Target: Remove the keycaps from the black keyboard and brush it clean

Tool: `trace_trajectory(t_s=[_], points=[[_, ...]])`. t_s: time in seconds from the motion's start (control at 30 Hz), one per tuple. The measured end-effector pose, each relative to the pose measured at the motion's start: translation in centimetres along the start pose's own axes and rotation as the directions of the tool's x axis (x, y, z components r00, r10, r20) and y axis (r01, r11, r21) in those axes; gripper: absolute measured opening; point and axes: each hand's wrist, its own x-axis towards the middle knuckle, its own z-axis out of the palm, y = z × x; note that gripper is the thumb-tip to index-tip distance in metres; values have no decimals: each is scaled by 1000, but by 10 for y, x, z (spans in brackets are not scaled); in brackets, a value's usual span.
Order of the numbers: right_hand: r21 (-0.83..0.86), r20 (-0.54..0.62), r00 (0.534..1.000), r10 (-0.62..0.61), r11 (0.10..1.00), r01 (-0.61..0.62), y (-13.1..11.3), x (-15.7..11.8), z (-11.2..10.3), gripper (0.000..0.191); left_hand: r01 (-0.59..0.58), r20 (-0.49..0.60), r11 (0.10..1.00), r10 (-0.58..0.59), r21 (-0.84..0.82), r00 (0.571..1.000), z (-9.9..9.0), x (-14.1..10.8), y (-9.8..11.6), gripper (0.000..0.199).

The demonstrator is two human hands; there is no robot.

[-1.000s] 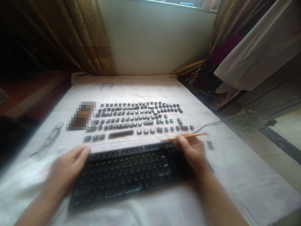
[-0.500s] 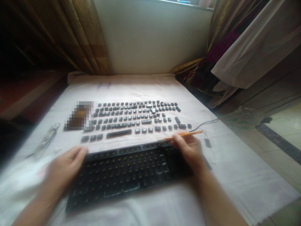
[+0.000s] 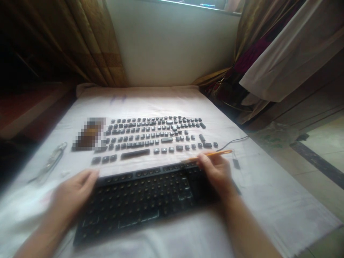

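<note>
A black keyboard base without keycaps lies tilted near the front of the cloth-covered table. My left hand grips its upper left corner, thumb and fingers pressed together. Over the right end of the base, my right hand pinches an orange-handled brush, whose tip points left along the top edge. Behind the base, loose black keycaps lie in several rows, with a long spacebar cap in the front row.
A pixelated rectangular item lies left of the keycaps. Farther left is a bundled cable. A thin black cable runs to the table's right edge, near a small dark object. Curtains hang behind.
The view has shifted very slightly. Both hands keep their holds on the keyboard base and the brush, nearly in the same places.
</note>
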Motion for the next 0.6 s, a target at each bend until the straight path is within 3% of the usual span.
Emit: trace_trajectory(t_s=[0.13,0.23,0.37,0.6], points=[[-111,52,998,-26,993,31,3,-1,1,26,0,-13,1000,-1,-5,1000,-1,0,2,38],[-63,72,997,-35,997,39,1,-2,3,25,-11,-26,1000,11,-12,1000,-1,-1,2,36],[5,9,1000,-15,1000,15,-3,-4,2,27,-22,-33,1000,22,-11,999,-1,-1,2,36],[-70,61,988,-143,987,147,-3,-7,6,20,-18,-27,1000,18,-16,999,0,0,2,36]])
